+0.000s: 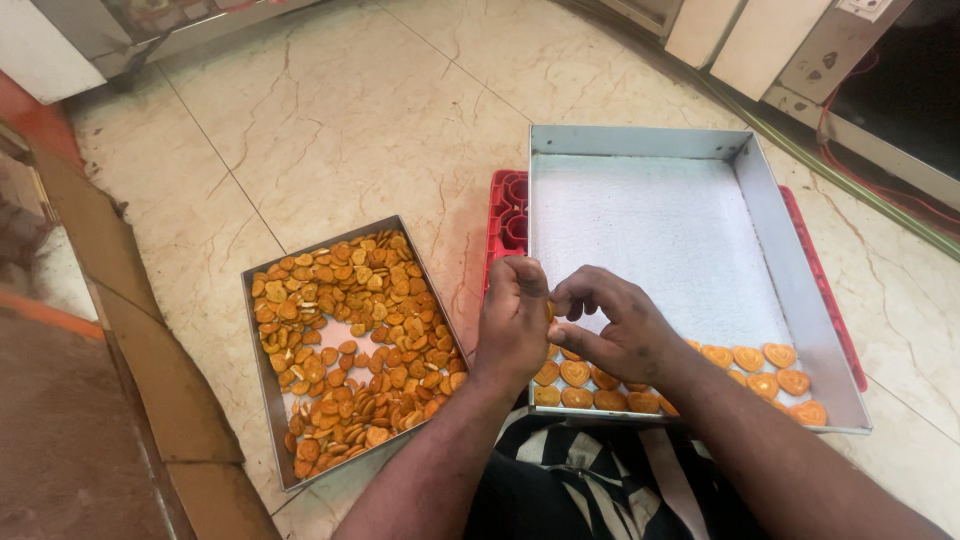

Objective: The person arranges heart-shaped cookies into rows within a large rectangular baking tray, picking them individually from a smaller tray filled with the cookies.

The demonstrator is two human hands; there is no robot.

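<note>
Nearest the camera, at 6 o'clock, lies a striped black-and-white cloth (590, 480) over the person's lap. Just beyond it the two hands meet above the near edge of the large metal tray (810, 330). The left hand (512, 318) is curled closed and seems to pinch a small biscuit against the fingertips of the right hand (615, 325), which is also closed around that spot; the piece itself is mostly hidden.

Under the hands, heart-shaped biscuits (762, 357) lie in neat rows along the tray's near edge only. The rest of its white-lined bottom, out toward 12 o'clock, is bare, so the laying-out looks barely begun.

At 9 o'clock sits a smaller metal tray (268, 400), heaped loosely with the same orange-brown biscuits and nearly full.

A red plastic crate (508, 215) shows beneath the large tray. Everything rests on a marble floor (330, 120).
</note>
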